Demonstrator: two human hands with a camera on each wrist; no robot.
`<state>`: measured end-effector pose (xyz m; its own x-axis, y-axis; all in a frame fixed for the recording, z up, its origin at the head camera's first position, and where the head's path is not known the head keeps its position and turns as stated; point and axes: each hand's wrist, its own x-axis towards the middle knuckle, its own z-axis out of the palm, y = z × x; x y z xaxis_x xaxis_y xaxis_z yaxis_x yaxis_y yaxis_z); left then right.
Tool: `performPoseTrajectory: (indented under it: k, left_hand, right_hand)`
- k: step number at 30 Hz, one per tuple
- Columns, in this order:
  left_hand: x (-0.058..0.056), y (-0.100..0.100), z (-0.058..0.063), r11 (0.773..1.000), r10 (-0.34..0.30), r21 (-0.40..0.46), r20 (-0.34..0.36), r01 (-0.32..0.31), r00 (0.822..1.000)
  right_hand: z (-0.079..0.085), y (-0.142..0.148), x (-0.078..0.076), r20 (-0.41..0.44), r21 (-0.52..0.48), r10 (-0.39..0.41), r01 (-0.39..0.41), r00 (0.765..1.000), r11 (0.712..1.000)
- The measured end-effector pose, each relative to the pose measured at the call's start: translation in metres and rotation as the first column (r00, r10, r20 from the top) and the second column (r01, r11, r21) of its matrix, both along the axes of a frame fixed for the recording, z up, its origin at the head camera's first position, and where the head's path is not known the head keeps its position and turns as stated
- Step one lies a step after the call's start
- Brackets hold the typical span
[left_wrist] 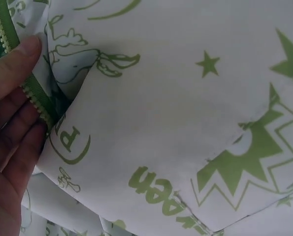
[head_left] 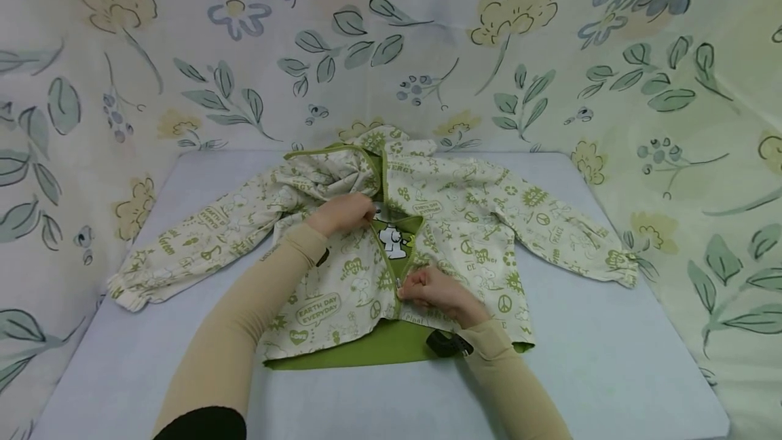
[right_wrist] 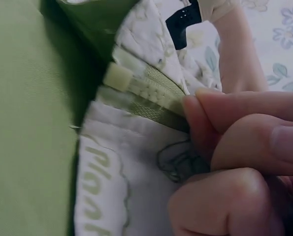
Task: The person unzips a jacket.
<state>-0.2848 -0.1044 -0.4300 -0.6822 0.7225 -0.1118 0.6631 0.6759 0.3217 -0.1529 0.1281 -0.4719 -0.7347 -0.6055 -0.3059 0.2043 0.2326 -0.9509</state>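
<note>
A white hooded jacket [head_left: 455, 236] with green print lies spread on the table, its front partly zipped. My left hand [head_left: 345, 214] grips the left front edge near the chest; in the left wrist view its thumb and fingers pinch the green zipper tape [left_wrist: 36, 93]. Low on the front, my right hand [head_left: 440, 292] pinches at the zipper slider [head_left: 399, 283]. Close up, its thumb and index finger meet over the zipper [right_wrist: 156, 96], above the pale end stop [right_wrist: 117, 77]; the pull tab is hidden by the fingers. Green lining with a white cartoon figure [head_left: 393, 241] shows in the opening.
Both sleeves, left [head_left: 201, 233] and right [head_left: 562, 236], stretch outward across the white table [head_left: 611, 358]. The hood [head_left: 336, 168] lies folded at the back. A floral cloth [head_left: 366, 53] hangs behind and at both sides. Black straps circle the wrists.
</note>
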Motion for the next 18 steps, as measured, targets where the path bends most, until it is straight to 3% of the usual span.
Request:
performPoseTrajectory:
  k: [8, 12, 18]
  left_hand:
    - [-0.006, -0.005, 0.002, 0.999, 0.035, -0.021, -0.01, -0.036, 0.999]
    - [-0.008, -0.005, 0.0, 0.998, 0.058, -0.03, -0.008, -0.058, 0.998]
    - [-0.01, -0.006, -0.001, 0.996, 0.074, -0.038, -0.009, -0.075, 0.997]
  right_hand:
    - [0.029, -0.003, 0.008, -0.016, -0.007, 0.016, -0.016, 1.0, 1.0]
    - [0.024, -0.002, 0.006, 0.011, -0.018, 0.009, -0.009, 1.0, 1.0]
    - [0.003, 0.003, 0.0, 0.02, -0.018, -0.007, 0.008, 1.0, 1.0]
